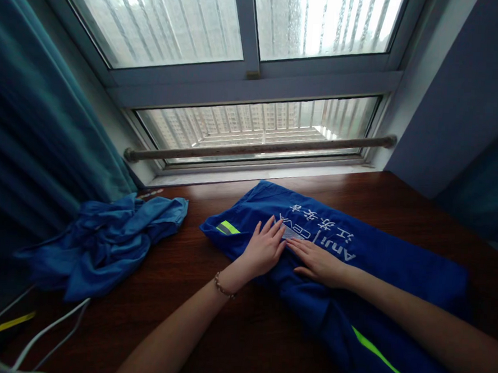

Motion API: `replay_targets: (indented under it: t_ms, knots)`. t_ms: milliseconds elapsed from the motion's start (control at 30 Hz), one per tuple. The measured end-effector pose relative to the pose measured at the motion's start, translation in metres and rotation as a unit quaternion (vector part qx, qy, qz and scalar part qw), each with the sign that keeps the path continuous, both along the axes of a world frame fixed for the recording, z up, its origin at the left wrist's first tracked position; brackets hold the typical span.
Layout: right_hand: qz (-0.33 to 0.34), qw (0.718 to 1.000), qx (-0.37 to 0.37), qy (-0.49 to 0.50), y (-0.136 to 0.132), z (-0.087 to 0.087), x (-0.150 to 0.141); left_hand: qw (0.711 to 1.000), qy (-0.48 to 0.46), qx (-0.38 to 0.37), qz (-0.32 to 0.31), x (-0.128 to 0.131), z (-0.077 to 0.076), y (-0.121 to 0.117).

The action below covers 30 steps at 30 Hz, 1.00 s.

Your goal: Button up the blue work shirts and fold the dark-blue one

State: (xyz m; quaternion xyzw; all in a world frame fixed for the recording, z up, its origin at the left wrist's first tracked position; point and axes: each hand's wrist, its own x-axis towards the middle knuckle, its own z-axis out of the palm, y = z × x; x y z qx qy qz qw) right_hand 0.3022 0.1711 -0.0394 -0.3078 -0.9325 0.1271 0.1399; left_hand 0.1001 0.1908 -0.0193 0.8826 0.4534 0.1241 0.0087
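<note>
We list: one lane of bare table (190,253), passable between cloth (119,235) and garment (396,263); one wedge between garment and sill (233,176), widening rightward; one rail (259,149), blocking the window (334,28); cables (55,325), obstructing near left; left hand (264,246) and right hand (318,264), leaving us hardly a gap.

Blue garment (383,259), white lettering (338,250) on top, lime-green strips (384,358). Laid out on brown wooden counter (239,343), slanting upper left to lower right; lettered side fairly flat, near side rumpled.
</note>
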Motion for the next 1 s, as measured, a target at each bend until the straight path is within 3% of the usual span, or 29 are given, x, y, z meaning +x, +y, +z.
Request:
replay_targets:
  t_ms: [133, 233, 367, 500, 567, 633, 767, 833, 1000]
  knots:
    - [-0.007, 1.000, 0.020, 0.002, 0.014, -0.013, 0.006, 0.994, 0.059, -0.054, 0.081, 0.000, -0.026, 0.005]
    - [-0.062, 0.997, 0.047, 0.020, 0.017, -0.010, 0.009, 0.990, 0.050, -0.055, 0.120, 0.000, -0.031, 0.009]
    - [-0.192, 0.978, 0.042, 0.066, 0.003, 0.011, 0.007, 0.987, 0.019, -0.039, 0.155, 0.002, -0.033, 0.008]
    - [-0.134, 0.985, -0.002, 0.108, -0.027, 0.036, -0.005, 0.984, -0.020, -0.006, 0.178, 0.001, -0.033, 0.008]
    - [-0.141, 0.987, 0.025, 0.074, -0.038, 0.039, -0.010, 0.986, -0.052, -0.003, 0.157, -0.001, -0.027, 0.009]
    - [-0.207, 0.977, 0.052, 0.006, -0.043, 0.035, -0.013, 0.989, -0.094, -0.034, 0.107, -0.005, -0.018, 0.011]
    - [-0.280, 0.956, 0.009, -0.084, -0.034, 0.028, -0.009, 0.982, -0.156, -0.104, 0.017, -0.014, -0.004, 0.018]
    - [-0.295, 0.950, 0.025, -0.102, -0.028, 0.029, -0.007, 0.980, -0.175, -0.094, 0.025, -0.018, -0.006, 0.023]
    - [-0.330, 0.919, 0.123, -0.176, -0.022, 0.026, -0.005, 0.973, -0.183, -0.076, 0.114, -0.016, -0.025, 0.030]
